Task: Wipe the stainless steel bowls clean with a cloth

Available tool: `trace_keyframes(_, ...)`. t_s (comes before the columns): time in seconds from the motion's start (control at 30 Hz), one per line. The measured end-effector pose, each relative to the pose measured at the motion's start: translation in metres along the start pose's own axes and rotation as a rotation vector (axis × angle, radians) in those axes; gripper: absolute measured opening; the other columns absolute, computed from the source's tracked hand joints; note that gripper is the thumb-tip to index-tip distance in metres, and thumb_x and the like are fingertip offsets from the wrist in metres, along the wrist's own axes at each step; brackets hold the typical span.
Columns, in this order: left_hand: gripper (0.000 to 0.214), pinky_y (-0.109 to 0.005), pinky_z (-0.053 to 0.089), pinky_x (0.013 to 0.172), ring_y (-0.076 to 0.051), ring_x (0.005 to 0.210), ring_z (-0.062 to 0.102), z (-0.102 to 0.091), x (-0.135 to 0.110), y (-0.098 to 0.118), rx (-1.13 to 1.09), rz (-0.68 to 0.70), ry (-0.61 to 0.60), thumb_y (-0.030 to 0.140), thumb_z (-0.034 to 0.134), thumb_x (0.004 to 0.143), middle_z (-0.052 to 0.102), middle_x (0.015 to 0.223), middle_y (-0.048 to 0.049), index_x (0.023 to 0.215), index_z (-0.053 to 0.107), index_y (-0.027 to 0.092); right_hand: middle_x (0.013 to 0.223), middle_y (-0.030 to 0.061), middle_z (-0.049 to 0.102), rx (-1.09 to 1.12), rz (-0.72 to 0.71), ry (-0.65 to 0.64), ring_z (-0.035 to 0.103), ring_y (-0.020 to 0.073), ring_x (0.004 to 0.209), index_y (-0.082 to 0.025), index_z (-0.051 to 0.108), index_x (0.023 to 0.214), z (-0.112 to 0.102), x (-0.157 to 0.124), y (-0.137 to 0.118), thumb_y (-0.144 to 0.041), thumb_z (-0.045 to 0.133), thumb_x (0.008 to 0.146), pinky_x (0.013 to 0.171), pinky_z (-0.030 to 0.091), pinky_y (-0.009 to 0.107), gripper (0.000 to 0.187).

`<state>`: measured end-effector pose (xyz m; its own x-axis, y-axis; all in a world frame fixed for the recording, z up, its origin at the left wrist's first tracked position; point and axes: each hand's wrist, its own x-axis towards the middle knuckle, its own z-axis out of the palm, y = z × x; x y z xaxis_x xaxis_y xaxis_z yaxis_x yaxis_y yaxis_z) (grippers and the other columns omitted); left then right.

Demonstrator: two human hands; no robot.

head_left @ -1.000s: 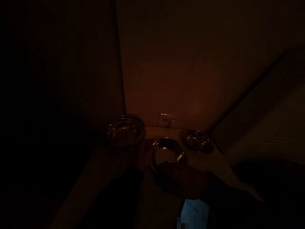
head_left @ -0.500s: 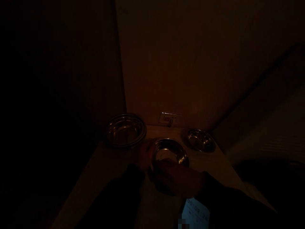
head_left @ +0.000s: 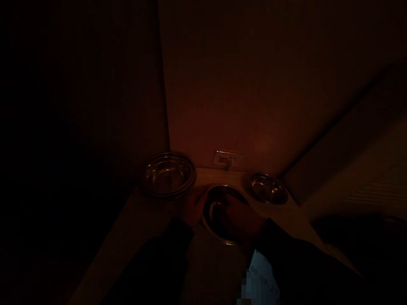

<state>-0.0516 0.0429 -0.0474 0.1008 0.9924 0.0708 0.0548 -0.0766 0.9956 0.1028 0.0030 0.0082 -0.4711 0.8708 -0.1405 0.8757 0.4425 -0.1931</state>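
In dim reddish light, a round metal bowl (head_left: 227,242) sits on the small table between my hands. My left hand (head_left: 191,207) grips the bowl at its left side, thumb near the rim. Over the right part of the bowl, my right hand (head_left: 240,218) reaches inside with its fingers bent down. Something dark seems to lie under those fingers, too dim to make out. A pale curved gleam shows within the bowl, left of the fingertips.
A wider metal bowl, seemingly stacked, (head_left: 168,192) stands at the back left. A smaller metal dish (head_left: 269,188) is at the back right. A wall socket with a plug (head_left: 228,160) sits behind the table (head_left: 127,241). Under my right forearm lies a lit screen (head_left: 262,271) showing a timer.
My right hand has moved from the bowl's front edge up and into it. The bowl's inside looks darker now. My left hand stays at the left side.
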Motion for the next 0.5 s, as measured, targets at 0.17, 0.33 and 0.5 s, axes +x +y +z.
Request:
trace_keyframes(0.17,0.032,-0.038,0.041,0.101,-0.022,0.111,0.06,0.004,0.0,-0.002,-0.02,-0.018,0.033,0.024,0.049,0.081,0.067,0.116,-0.0085,0.106,0.068,0.015,0.109,0.0228,0.057,-0.011,0.032,-0.023,0.056,0.0311,0.101,-0.008,0.064,0.104,0.002,0.001,0.003,-0.017,0.043,0.088,0.086,0.046,0.046,0.028)
trace_keyframes(0.33,0.033,-0.039,0.043,0.1,-0.023,0.108,0.061,0.004,0.0,0.002,-0.002,0.01,0.016,0.023,0.049,0.081,0.067,0.114,-0.0108,0.107,0.067,0.012,0.125,0.0178,0.053,0.128,-0.071,0.014,0.048,0.0244,0.118,-0.011,0.056,0.119,0.009,0.014,-0.009,-0.011,0.043,0.087,0.099,0.038,0.04,0.035)
trace_keyframes(0.5,0.033,-0.039,0.044,0.097,-0.023,0.106,0.062,0.005,-0.003,0.005,-0.027,-0.019,0.067,0.024,0.048,0.082,0.069,0.111,-0.0102,0.106,0.067,0.012,0.117,0.0077,0.062,0.298,-0.183,-0.059,0.058,0.0165,0.106,-0.018,0.058,0.116,-0.005,0.003,-0.014,-0.019,0.042,0.091,0.093,0.043,0.029,0.03)
